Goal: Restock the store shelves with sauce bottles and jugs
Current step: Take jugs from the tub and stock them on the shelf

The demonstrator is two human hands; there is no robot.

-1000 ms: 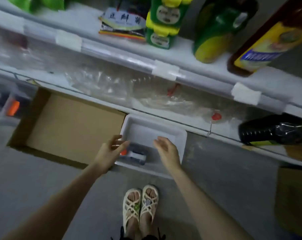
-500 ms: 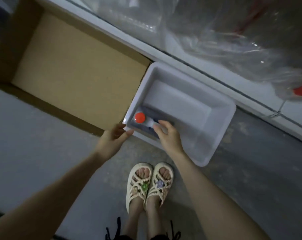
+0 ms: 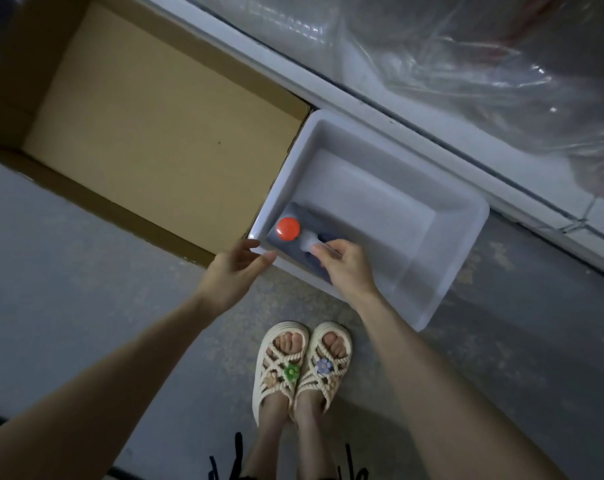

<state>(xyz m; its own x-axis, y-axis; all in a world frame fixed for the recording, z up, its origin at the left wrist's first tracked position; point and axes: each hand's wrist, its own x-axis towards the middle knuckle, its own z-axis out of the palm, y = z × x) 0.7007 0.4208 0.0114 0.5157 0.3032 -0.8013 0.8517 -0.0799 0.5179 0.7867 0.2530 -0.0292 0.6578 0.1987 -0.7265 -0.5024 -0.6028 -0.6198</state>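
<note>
A dark jug with an orange-red cap and a pale handle stands in the near left corner of a white plastic bin on the floor. My right hand reaches into the bin and its fingers curl round the jug's handle. My left hand hovers just outside the bin's near left corner with relaxed fingers and holds nothing. The jug's body is mostly hidden under my right hand and by the bin wall.
An open cardboard box lies left of the bin, touching it. Behind both runs the bottom shelf edge, with crumpled clear plastic wrap on it. My sandalled feet stand on the grey floor just in front of the bin.
The view dropped from the upper shelves to the floor. Both hands came down to the bin, and my right hand closed on the jug's handle.
</note>
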